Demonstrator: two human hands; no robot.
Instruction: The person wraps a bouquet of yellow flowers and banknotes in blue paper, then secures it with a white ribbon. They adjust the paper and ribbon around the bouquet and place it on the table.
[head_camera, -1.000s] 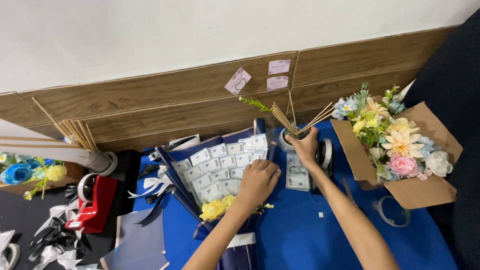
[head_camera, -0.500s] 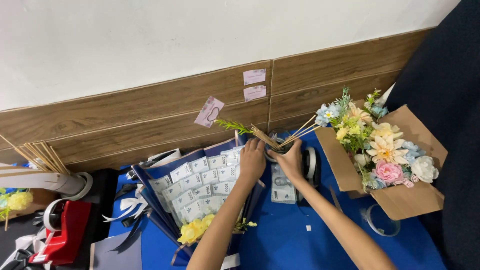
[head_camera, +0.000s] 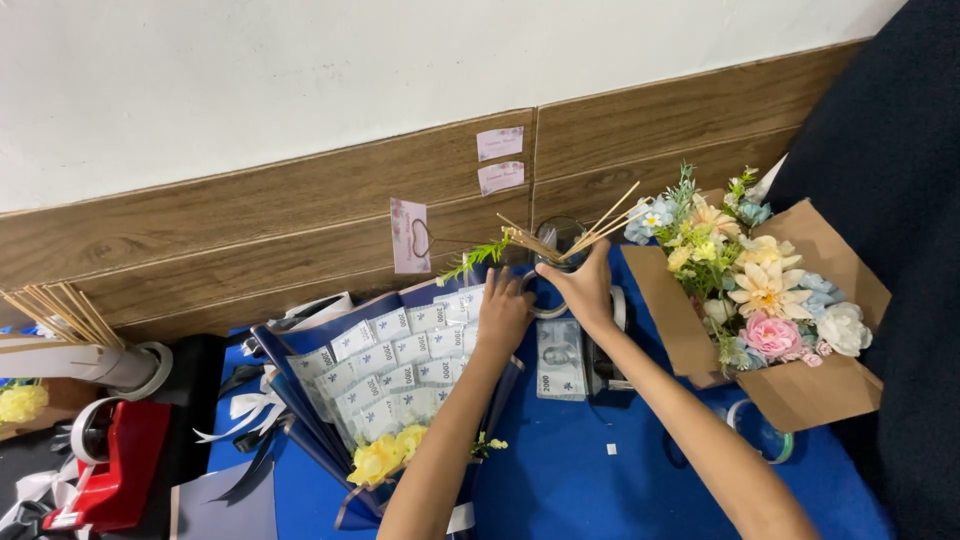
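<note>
My left hand (head_camera: 503, 312) and my right hand (head_camera: 585, 288) meet at a clear glass jar (head_camera: 556, 240) that holds wooden skewers (head_camera: 600, 222) and a green sprig (head_camera: 478, 258). Both hands pinch at the jar's base; what lies between the fingers is hidden. Under my left forearm lies a dark blue wrapped bouquet of folded banknotes (head_camera: 385, 365) with yellow flowers (head_camera: 385, 455) at its lower end. A loose stack of banknotes (head_camera: 560, 372) lies on the blue cloth (head_camera: 580, 470) below my right hand.
A brown cardboard box of artificial flowers (head_camera: 765, 290) stands at the right. A red tape dispenser (head_camera: 110, 465), ribbons (head_camera: 245, 410) and a bundle of skewers (head_camera: 60, 310) sit at the left. A wood-panelled wall (head_camera: 250, 230) with small paper cards (head_camera: 500, 160) runs behind.
My left hand moved up from the banknote bouquet to join my right hand at the jar. The view has shifted rightward and closer.
</note>
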